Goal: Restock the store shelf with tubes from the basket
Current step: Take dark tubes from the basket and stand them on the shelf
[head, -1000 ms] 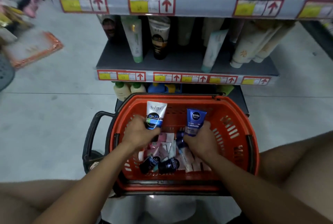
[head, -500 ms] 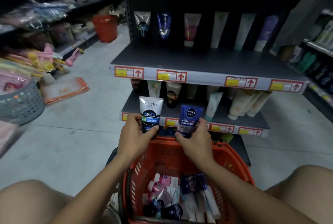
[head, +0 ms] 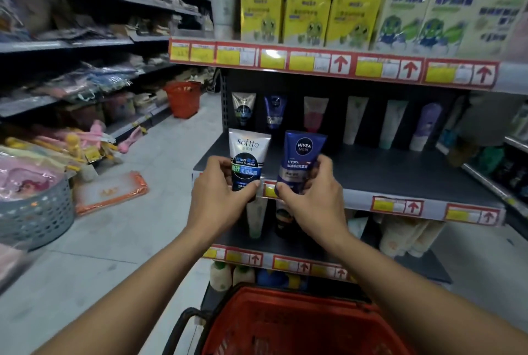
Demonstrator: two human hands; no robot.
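While you hold one tube in each hand, both sit at the front edge of the middle shelf [head: 400, 171], not yet set down. Your left hand [head: 217, 197] has its fingers [head: 253, 184] closed round the lower half of the white Softto tube [head: 249, 158]; your right hand [head: 311, 197] grips the blue Nivea tube [head: 302, 158] the same way. Both tubes stand near upright, crimped end up, side by side and just apart.

At 12 o'clock from your hands, a row of tubes [head: 314, 114] stands against the back of the shelf, with a matching white one [head: 243, 108] and blue one [head: 275, 111] directly behind what you carry. The red basket [head: 285, 323] is at 6 o'clock, below your forearms; its contents are not visible here.

Risks, as judged:
- Tubes placed cap-down on the bare shelf may topple if released before they settle or lean on the row behind.
- Pushing in too hard could knock over the back row.
- Releasing both hands at once leaves no hand to steady either tube.
- A tube dropped at the shelf lip would fall towards the basket or floor [head: 128, 240].
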